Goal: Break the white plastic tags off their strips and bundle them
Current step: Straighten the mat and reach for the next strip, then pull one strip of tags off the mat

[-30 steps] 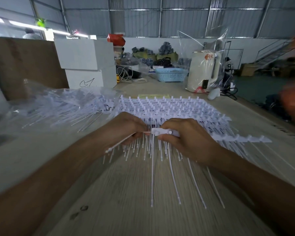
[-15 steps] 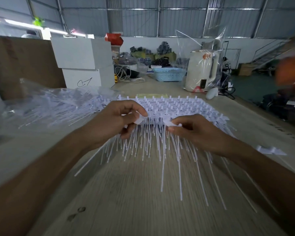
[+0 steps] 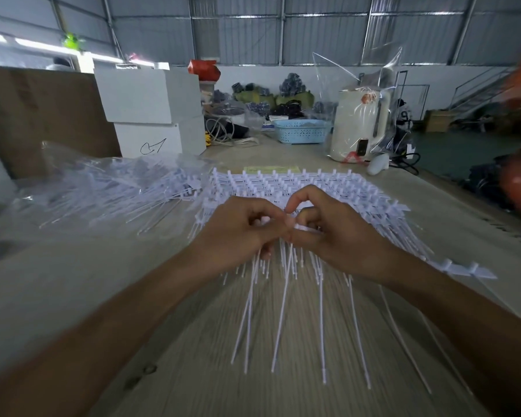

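Tags (image 3: 286,291): atop the pile (image 3: 328,191), mid-table (image 3: 73,281).
Left hand (image 3: 241,233): fingers curled, pinching tag heads.
Right hand (image 3: 334,233): pinching the same cluster, forefinger raised.
Handling: likely light, thin, springy tails; snap at the stiff heads, not the tails.
Bag (image 3: 103,188): left of pile, holding more.

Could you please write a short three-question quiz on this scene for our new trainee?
1. True or false: both hands are at the pile of tag strips.
2. What lies left of that pile? A) loose tags in a clear bag B) a hammer
3. Fill in: the blue ___ stands at the table's far end.

Key: 1 true, the left hand and right hand meet there. 2 A, the bag. 3 basket.
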A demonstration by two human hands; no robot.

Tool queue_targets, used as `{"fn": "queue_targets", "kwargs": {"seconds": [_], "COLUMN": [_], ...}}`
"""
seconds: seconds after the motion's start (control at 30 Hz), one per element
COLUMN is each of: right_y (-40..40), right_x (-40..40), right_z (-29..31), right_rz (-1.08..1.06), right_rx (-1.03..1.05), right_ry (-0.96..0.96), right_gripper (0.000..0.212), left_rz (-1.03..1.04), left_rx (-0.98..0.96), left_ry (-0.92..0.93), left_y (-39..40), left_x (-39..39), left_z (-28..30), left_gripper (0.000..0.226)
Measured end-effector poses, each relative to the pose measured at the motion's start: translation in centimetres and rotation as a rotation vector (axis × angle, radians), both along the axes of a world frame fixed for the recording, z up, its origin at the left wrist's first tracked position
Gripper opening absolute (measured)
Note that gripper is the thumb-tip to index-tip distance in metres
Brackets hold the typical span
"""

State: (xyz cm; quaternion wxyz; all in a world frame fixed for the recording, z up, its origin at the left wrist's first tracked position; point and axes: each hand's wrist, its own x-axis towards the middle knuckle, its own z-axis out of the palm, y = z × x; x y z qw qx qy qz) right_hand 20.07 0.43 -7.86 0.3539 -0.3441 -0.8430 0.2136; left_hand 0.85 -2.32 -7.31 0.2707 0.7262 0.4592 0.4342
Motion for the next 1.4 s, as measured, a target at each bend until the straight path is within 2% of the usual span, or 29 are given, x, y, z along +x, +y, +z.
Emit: {"fn": "queue_targets", "kwargs": {"seconds": [0.13, 0.23, 0.27, 0.37, 0.43, 0.57, 0.7, 0.77, 0.9, 1.1, 1.27, 1.4], "right_y": [-0.2, 0.0, 0.1, 0.1, 0.0, -0.6, -1.2, -1.2, -1.1, -0.8, -0.6, -0.6], "right_x": [0.1, 0.9, 1.1, 1.3, 1.3, 0.9, 0.6, 0.5, 0.6, 1.6, 2.6, 2.8], "right_z": [0.3, 1.0, 1.2, 1.2, 1.1, 0.9, 0.8, 0.8, 1.0, 1.5, 1.6, 1.8], "right_rz": [-0.001, -0.123, -0.126, -0.018, -0.012, -0.008, -0.004, -0.007, 0.064, 0.288, 0.438, 0.442], "right_rx": [0.023, 0.127, 0.118, -0.02, -0.026, 0.122, 0.359, 0.437, 0.289, -0.154, -0.275, -0.307], "right_ry": [-0.093, -0.328, -0.35, -0.239, -0.197, -0.192, -0.33, -0.382, -0.271, 0.029, 0.026, 0.039], "right_gripper": [0.025, 0.02, 0.02, 0.02, 0.018, 0.013, 0.017, 0.016, 0.019, 0.016, 0.013, 0.012], "left_rz": [0.033, 0.096, 0.114, 0.137, 0.138, 0.1, 0.022, -0.036, -0.168, -0.405, -0.611, -0.708], "left_rx": [0.07, 0.097, 0.109, 0.09, -0.016, -0.311, -0.546, -0.603, -0.547, -0.358, -0.41, -0.413], "left_ry": [0.053, 0.114, 0.139, 0.175, 0.068, -0.187, -0.341, -0.361, -0.298, -0.354, -0.4, -0.403], "left_y": [0.3, 0.5, 0.4, 0.2, 0.2, 0.3, 0.5, 0.6, 0.5, -0.3, -0.5, -0.4], "left_x": [0.2, -0.2, -0.2, 0.2, 0.4, -0.1, -0.7, -1.1, -2.2, -2.1, -2.0, -2.0], "left_z": [-0.5, -0.3, -0.2, -0.3, -0.3, 0.4, 0.9, 1.0, 1.6, 1.6, 1.1, 0.7], "left_gripper": [0.013, 0.015, 0.016, 0.02, 0.024, 0.024, 0.021, 0.02, 0.02, 0.018, 0.016, 0.01]}}
